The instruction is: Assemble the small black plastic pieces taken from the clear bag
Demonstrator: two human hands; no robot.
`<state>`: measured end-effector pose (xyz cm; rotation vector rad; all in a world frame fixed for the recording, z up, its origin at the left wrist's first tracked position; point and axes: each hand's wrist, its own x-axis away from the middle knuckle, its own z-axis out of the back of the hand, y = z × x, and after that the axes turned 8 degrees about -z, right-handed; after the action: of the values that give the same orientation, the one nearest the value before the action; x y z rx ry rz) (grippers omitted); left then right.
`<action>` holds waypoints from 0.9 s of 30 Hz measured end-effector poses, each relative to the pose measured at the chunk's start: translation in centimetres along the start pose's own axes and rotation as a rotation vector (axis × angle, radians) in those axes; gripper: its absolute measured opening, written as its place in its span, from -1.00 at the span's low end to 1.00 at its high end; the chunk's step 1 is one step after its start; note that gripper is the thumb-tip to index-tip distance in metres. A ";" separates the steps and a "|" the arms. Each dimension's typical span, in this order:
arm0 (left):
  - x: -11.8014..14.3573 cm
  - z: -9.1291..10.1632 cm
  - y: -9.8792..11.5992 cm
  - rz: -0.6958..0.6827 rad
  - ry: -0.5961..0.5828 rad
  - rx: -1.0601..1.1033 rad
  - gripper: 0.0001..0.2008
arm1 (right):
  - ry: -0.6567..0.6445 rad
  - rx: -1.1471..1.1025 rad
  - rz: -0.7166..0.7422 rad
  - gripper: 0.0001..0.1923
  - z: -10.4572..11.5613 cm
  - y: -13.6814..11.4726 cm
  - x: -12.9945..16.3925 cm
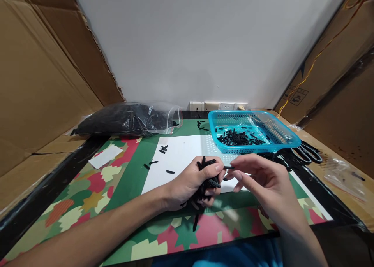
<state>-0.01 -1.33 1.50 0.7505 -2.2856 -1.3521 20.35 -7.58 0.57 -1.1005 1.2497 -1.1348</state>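
My left hand is closed around a bunch of small black strips, which stick out between thumb and fingers and below the palm. One black strip juts from its thumb towards my right hand. My right hand is held close by, fingers bent and thumb apart from them, near that strip's end. Beneath both hands is a white sheet on a green patterned mat. A few loose black strips lie on the sheet.
Behind my right hand stands a blue plastic basket holding many black strips. A clear zip bag full of black material lies back left. Scissors and a small plastic bag are at right. Cardboard walls flank the table.
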 end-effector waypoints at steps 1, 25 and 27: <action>0.0 0.0 0.0 -0.005 0.001 0.006 -0.67 | -0.004 -0.011 -0.008 -0.84 -0.1 -0.1 0.0; -0.1 0.3 -0.3 -0.012 0.014 -0.045 -0.68 | 0.002 -0.052 0.005 -0.94 -0.4 -0.3 -0.1; -0.1 0.3 -0.3 -0.006 0.026 -0.039 -0.68 | 0.001 -0.066 0.008 -0.96 -0.3 -0.2 -0.1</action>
<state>-0.05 -1.21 1.12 0.7583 -2.2321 -1.3784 20.07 -7.48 0.77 -1.1428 1.2993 -1.0952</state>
